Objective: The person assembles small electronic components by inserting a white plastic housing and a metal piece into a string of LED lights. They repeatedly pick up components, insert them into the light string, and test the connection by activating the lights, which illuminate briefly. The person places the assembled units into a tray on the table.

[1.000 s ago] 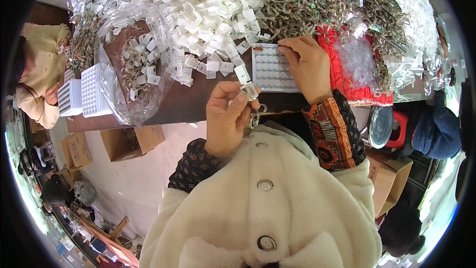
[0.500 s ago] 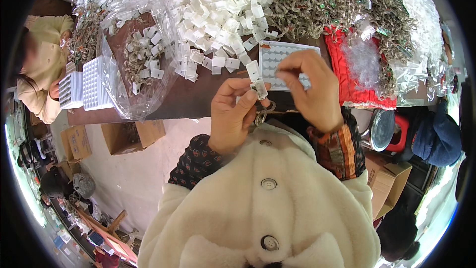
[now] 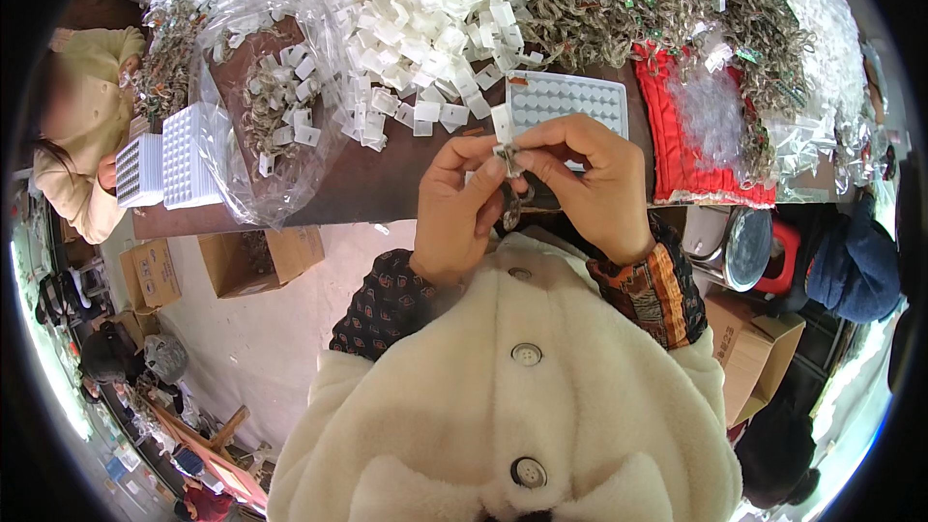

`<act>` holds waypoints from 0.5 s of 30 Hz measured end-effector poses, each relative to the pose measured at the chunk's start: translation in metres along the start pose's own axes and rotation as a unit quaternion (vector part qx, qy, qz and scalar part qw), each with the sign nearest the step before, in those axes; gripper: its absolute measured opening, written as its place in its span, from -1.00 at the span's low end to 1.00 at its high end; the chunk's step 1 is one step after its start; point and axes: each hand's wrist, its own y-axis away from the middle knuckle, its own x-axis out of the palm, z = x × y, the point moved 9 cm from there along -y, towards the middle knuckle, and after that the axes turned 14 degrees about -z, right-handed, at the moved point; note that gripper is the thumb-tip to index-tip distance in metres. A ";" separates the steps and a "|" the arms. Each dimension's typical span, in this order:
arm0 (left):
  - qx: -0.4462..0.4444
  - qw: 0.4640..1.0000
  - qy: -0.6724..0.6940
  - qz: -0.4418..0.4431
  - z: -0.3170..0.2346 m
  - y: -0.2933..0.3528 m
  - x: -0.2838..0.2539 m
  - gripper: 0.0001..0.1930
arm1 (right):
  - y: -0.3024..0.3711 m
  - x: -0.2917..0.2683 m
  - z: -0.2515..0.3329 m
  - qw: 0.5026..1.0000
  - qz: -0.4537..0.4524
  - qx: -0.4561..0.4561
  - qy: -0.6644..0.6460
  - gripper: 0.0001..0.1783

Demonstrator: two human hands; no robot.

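Observation:
Above my lap, at the table's front edge, both hands meet over one small translucent white plastic casing [image 3: 502, 123]. My left hand [image 3: 451, 217] is closed on its lower end with thumb and fingers. A loop of thin coiled cable [image 3: 514, 207] hangs below those fingers. My right hand [image 3: 607, 184] is closed too, thumb and forefinger pinching at the same spot; whatever small part lies between the fingertips is hidden. Just behind the hands lies a white moulded tray [image 3: 570, 83] with rows of bumps, partly covered by the right hand.
A heap of white casings [image 3: 416, 10] covers the table's middle back, beside a tangle of coiled cables [image 3: 628, 5]. A clear plastic bag [image 3: 319, 159] and stacked white trays [image 3: 188, 159] stand left. Red cloth [image 3: 677, 159] lies right. Another person [image 3: 92, 126] sits far left.
My right hand has come left and down to the casing and now pinches at it beside the left fingers. The casing stands more upright.

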 end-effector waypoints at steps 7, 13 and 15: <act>0.032 0.998 0.025 -0.039 -0.002 -0.005 -0.011 -0.77 | -0.005 -0.024 0.006 0.982 -0.080 -0.112 0.130 -0.79; 0.033 0.998 0.056 -0.003 -0.005 -0.004 -0.012 -0.78 | 0.008 0.002 0.006 0.954 -0.012 -0.215 0.208 -0.77; 0.026 0.999 0.045 -0.017 -0.004 -0.004 -0.014 -0.78 | 0.008 0.005 0.002 0.949 -0.009 -0.215 0.229 -0.78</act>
